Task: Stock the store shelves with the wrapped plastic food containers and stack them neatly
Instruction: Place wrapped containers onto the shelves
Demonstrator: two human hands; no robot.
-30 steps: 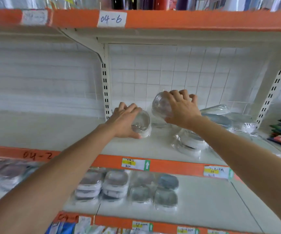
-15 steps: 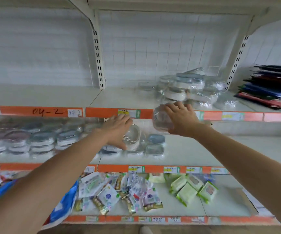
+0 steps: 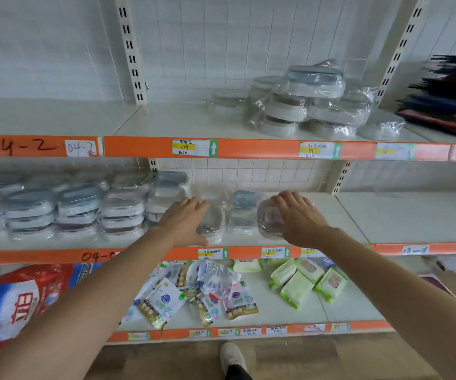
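Each hand (image 3: 185, 220) (image 3: 299, 218) grips a clear container (image 3: 210, 223) (image 3: 269, 219) (middle shelf).

I see green wipe packs (image 3: 305, 283) on bottom shelf beside loose sachet pile (image 3: 194, 294); red-blue bag (image 3: 15, 300) far left; dark folders (image 3: 446, 100) stacked top right; shoe (image 3: 231, 356) on floor.

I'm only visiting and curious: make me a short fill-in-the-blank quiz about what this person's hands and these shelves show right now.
1. Each hand, left hand and right hand, holds a clear ____ container.
2. Both hands are at the ____ of the three shelves.
3. The shelf edges are coloured ____.
4. The green wipe packs lie on the ____ shelf.

Missing words: plastic; middle; orange; bottom
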